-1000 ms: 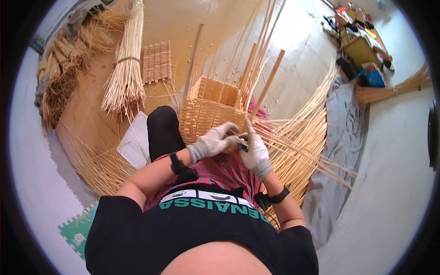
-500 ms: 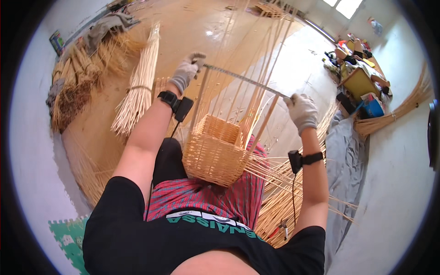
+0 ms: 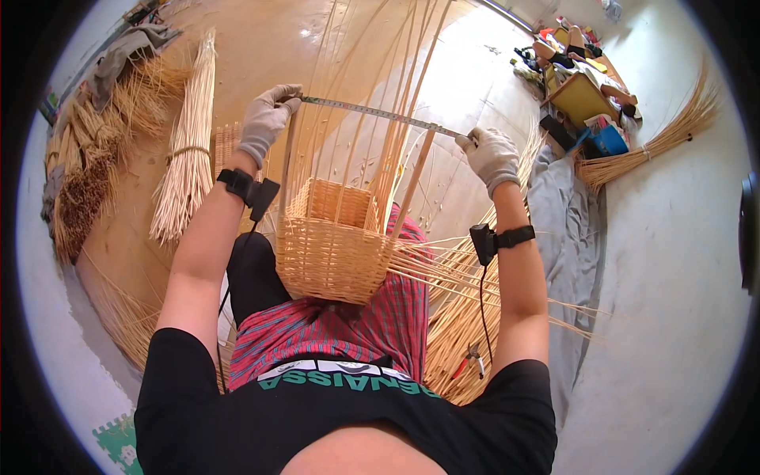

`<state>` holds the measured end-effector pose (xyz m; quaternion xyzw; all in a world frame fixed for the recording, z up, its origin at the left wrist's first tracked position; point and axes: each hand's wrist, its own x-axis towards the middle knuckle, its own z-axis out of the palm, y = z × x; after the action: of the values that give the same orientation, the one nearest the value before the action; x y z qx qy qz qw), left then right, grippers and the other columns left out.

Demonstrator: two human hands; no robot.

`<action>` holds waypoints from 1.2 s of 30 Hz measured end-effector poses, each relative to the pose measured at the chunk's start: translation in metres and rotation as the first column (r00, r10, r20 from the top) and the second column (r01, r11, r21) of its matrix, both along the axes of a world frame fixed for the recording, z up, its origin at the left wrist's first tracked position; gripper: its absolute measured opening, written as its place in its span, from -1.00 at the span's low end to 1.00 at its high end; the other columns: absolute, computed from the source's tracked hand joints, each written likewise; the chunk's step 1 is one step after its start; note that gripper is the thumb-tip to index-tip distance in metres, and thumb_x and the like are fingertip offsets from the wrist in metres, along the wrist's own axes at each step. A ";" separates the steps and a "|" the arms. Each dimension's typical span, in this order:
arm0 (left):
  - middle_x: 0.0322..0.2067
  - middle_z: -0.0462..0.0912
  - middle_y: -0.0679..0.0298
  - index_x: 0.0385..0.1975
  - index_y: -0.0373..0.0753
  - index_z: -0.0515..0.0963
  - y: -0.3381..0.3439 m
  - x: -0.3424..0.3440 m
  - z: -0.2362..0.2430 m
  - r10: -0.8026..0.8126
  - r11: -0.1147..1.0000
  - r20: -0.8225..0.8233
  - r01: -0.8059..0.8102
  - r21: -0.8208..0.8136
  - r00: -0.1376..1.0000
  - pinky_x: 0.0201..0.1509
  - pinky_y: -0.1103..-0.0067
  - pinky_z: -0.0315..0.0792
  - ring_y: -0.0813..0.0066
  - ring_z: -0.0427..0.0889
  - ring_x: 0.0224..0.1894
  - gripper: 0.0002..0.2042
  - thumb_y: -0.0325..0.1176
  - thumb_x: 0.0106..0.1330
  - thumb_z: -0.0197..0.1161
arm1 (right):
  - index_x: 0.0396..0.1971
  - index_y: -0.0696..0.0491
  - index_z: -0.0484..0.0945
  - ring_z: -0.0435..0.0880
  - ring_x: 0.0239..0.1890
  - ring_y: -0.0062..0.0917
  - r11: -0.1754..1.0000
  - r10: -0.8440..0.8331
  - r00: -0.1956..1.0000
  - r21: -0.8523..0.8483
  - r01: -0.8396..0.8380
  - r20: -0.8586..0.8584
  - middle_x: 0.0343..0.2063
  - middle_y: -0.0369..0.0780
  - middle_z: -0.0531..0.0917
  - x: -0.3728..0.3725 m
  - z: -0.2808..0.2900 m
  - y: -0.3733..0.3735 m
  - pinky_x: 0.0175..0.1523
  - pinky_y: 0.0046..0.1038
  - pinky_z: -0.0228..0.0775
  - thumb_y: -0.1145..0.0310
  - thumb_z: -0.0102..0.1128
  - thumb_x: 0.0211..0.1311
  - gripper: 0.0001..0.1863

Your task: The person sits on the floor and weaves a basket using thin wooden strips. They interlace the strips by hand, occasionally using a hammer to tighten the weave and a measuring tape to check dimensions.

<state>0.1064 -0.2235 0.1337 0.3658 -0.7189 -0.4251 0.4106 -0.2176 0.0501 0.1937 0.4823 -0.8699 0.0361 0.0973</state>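
A tape measure strip (image 3: 372, 112) is stretched taut between my gloved hands, above a square wicker basket (image 3: 332, 257) resting on my lap. My left hand (image 3: 267, 119) pinches one end of the strip by the top of the left flat corner stick (image 3: 288, 154). At the other end, my right hand (image 3: 483, 154) is closed on the strip, just beyond the right corner stick (image 3: 413, 180). Long thin canes rise from the basket's walls, and loose cane ends stick out at its right side. A red plaid cloth (image 3: 317, 328) lies under the basket.
Left of me are a tied cane bundle (image 3: 186, 150) and a heap of canes (image 3: 87, 174). More canes (image 3: 451, 340) lie at my right with red-handled pliers (image 3: 469, 364). Beyond are grey cloth (image 3: 562, 229), another cane bundle (image 3: 649, 146) and a cluttered yellow box (image 3: 582, 95).
My view has shifted, so the basket and hands appear farther left. The hands look slightly wider apart, with the strip still taut between them.
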 end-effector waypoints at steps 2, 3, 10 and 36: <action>-0.23 0.64 0.34 0.03 -0.21 0.64 0.043 0.004 0.007 0.138 0.952 -0.097 -0.159 -0.262 0.986 -0.11 0.63 0.49 0.58 0.59 -0.24 -0.74 -0.46 0.36 0.35 | -0.23 0.03 0.72 0.68 -0.12 -0.21 1.000 -0.024 1.000 0.007 0.024 -0.021 -0.24 -0.08 0.74 -0.013 -0.011 0.007 0.05 -0.25 0.47 -0.10 0.16 0.33 -0.54; -0.22 0.62 0.31 0.01 -0.22 0.63 0.072 0.011 0.014 0.095 0.917 -0.175 -0.154 -0.367 0.980 -0.09 0.62 0.49 0.55 0.59 -0.23 -0.75 -0.50 0.36 0.32 | -0.24 0.04 0.72 0.69 -0.14 -0.24 0.999 -0.038 0.999 0.011 0.039 -0.024 -0.24 -0.09 0.74 -0.017 -0.017 0.011 0.05 -0.27 0.48 -0.07 0.17 0.33 -0.55; -0.10 0.57 0.16 -0.21 -0.21 0.66 0.225 0.121 -0.109 0.003 0.958 0.127 0.034 -0.284 0.992 0.10 0.42 0.47 0.20 0.58 -0.02 -0.83 -0.50 0.20 0.40 | -0.22 0.12 0.64 0.67 -0.30 -0.54 0.938 0.345 0.099 -0.340 -0.064 0.934 -0.41 -0.26 0.69 0.140 -0.101 0.059 -0.11 -0.49 0.52 0.30 0.03 0.53 -0.75; 0.26 0.48 0.07 0.45 -0.26 0.22 0.123 0.092 -0.163 -0.188 0.857 -0.171 0.247 0.452 0.967 0.19 0.53 0.52 0.32 0.57 0.18 -0.32 -0.59 0.32 0.29 | 0.03 0.20 0.62 0.64 -0.25 -0.58 0.997 -0.063 -0.140 0.055 -0.058 0.988 -0.28 -0.25 0.75 0.336 -0.305 0.051 -0.06 -0.46 0.49 0.19 0.04 0.51 -0.61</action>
<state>0.1988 -0.1007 -0.0295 0.3443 -0.6049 -0.6516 0.3017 0.1181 0.1012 -0.1114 0.2908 -0.6451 0.3528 -0.6123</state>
